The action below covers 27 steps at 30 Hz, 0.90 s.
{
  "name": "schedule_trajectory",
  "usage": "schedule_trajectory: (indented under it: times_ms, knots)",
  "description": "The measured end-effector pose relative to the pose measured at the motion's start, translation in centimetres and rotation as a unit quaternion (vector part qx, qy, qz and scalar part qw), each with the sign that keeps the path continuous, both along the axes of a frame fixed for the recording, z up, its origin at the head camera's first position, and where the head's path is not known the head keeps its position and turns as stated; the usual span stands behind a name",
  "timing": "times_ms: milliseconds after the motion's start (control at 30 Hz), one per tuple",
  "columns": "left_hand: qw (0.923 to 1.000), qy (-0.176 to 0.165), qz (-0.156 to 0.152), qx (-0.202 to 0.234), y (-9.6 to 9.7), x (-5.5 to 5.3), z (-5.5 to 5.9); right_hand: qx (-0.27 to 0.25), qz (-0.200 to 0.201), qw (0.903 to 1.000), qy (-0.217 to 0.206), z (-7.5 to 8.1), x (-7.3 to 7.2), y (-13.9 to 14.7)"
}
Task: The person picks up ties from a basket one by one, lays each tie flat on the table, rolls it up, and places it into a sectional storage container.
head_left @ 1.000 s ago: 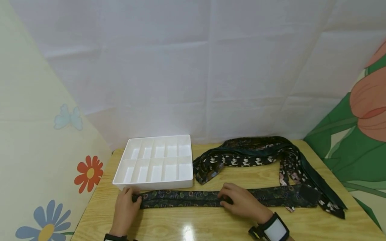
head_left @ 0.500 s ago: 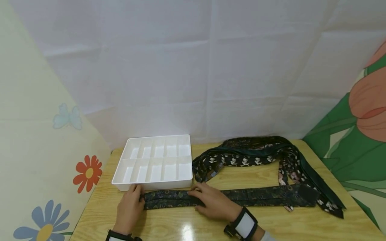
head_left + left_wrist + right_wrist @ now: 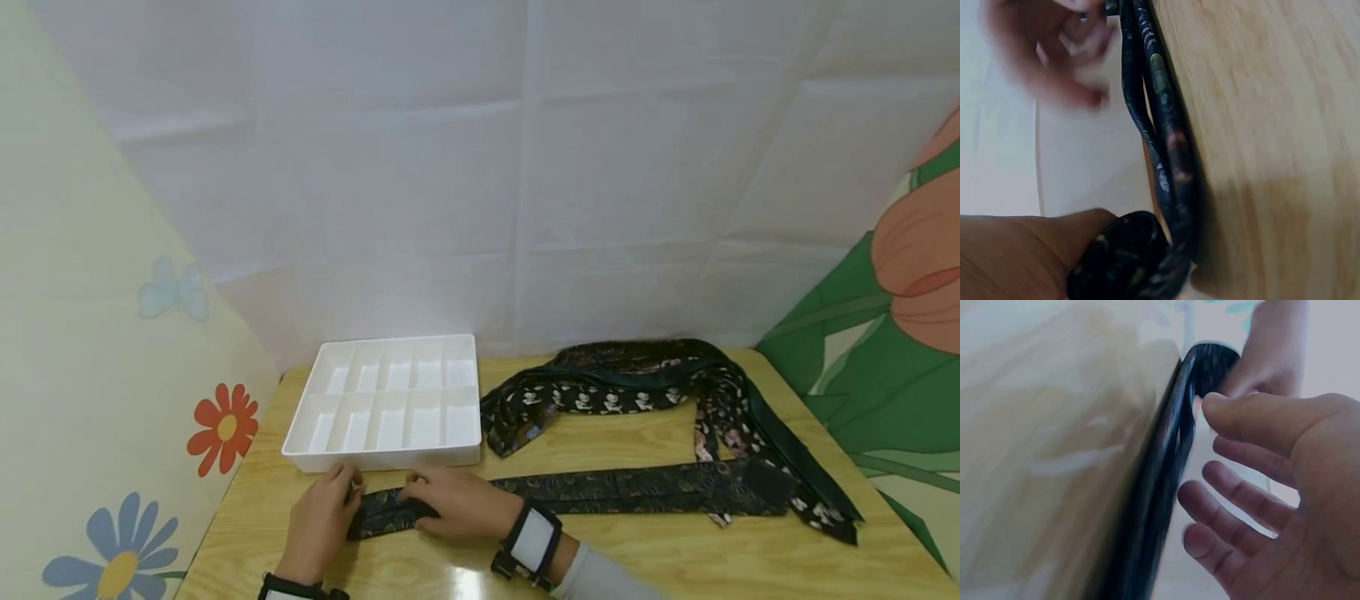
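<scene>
While right hand (image 3: 461, 502) loose, left hand (image 3: 318, 518) around tie (image 3: 622, 490).

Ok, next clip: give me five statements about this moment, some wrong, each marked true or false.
1. The left hand is at the left end of the front tie. True.
2. A bundle of ties lies to the right of the white tray. True.
3. The tray's compartments hold ties. False: the ties lie outside it, on the table.
4. The right hand has a strap at its wrist. True.
5. The hands are at opposite ends of the front tie. False: both are toward its left end.
</scene>
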<state>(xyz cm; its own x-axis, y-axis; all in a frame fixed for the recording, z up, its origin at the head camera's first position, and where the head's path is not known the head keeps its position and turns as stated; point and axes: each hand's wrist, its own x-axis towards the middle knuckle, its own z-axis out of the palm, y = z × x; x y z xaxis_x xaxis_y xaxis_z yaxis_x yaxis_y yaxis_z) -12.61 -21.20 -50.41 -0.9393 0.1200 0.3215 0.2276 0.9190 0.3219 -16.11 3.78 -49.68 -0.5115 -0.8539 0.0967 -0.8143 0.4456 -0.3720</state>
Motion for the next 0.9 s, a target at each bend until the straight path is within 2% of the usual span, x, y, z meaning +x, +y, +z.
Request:
schedule_trajectory:
  times_ms: [133,267,333,433,500,567,600,667,733,833,900]
  knots:
    - [0.9995,0.016,-0.016,0.024,0.0,-0.3,-0.3,0.023,0.050,0.9982,0.025,-0.5,-0.1,-3.0]
    - [0.9979,0.026,-0.020,0.056,-0.2,-0.6,-0.6,0.055,0.073,0.9951,0.036,-0.9,0.1,-4.4]
    - [0.9972,0.014,-0.020,0.071,-0.3,-0.6,-0.7,0.067,0.075,0.9941,0.041,-1.0,0.1,-4.7]
    - [0.9935,-0.045,-0.020,0.103,-0.9,-0.5,-0.6,0.071,0.068,0.9947,0.029,-1.1,0.2,-4.7]
    - [0.9839,-0.106,-0.026,0.142,-1.4,-0.4,-0.3,0.065,0.061,0.9960,0.012,-1.3,0.1,-4.7]
    - [0.9687,-0.158,-0.039,0.188,-2.0,-0.2,0.0,0.054,0.050,0.9971,-0.017,-1.4,0.0,-4.6]
    - [0.9614,-0.175,-0.046,0.208,-2.3,-0.2,0.1,0.047,0.044,0.9974,-0.033,-1.5,-0.1,-4.6]
    - [0.9507,-0.188,-0.065,0.238,-2.8,-0.1,0.2,0.029,0.035,0.9969,-0.065,-1.6,-0.2,-4.5]
    - [0.9501,-0.175,-0.080,0.245,-3.1,0.0,0.2,0.014,0.024,0.9956,-0.089,-1.6,-0.3,-4.4]
    - [0.9575,-0.147,-0.075,0.237,-3.3,0.1,0.1,-0.005,0.008,0.9947,-0.102,-1.6,-0.4,-4.3]
    - [0.9626,-0.137,-0.069,0.223,-3.4,0.1,0.2,-0.011,-0.001,0.9955,-0.094,-1.5,-0.3,-4.3]
